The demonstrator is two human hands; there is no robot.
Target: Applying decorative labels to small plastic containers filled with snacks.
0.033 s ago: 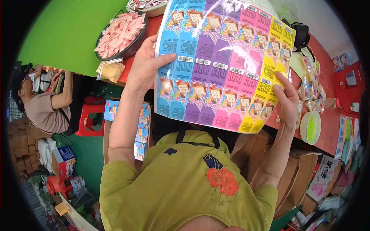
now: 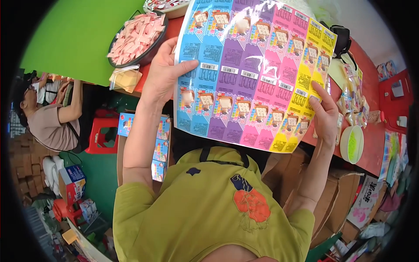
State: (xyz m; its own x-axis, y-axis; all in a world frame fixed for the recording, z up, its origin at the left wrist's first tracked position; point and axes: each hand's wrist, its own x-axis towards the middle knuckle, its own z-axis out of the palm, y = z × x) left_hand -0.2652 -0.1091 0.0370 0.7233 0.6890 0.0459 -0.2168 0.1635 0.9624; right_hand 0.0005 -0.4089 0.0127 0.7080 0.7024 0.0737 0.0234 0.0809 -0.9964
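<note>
A large glossy printed sheet (image 2: pixel 238 85) is held up in front of me, in blue, purple, pink and yellow columns with repeated small pictures and barcodes. My left hand (image 2: pixel 163 76) grips its left edge, thumb on the front and fingers mostly behind. At the yellow right edge, my right hand (image 2: pixel 326 114) pinches the sheet, some fingers showing on the front and the rest hidden. Bright reflections lie across the upper part, and the sheet bows a little between the hands.
Left of the sheet, a dark basin (image 2: pixel 148 54) of pink wrapped pieces stands by a clear packet (image 2: pixel 125 79). Small packs (image 2: pixel 352 98) and a bowl (image 2: pixel 352 144) of green bits sit on the red table (image 2: pixel 371 131). Cardboard boxes (image 2: pixel 336 192) flank me. Another person (image 2: pixel 54 115) works at left.
The sheet has shifted very slightly, its lower edge a touch lower and its upper right corner a touch further right. Both hands keep their hold.
</note>
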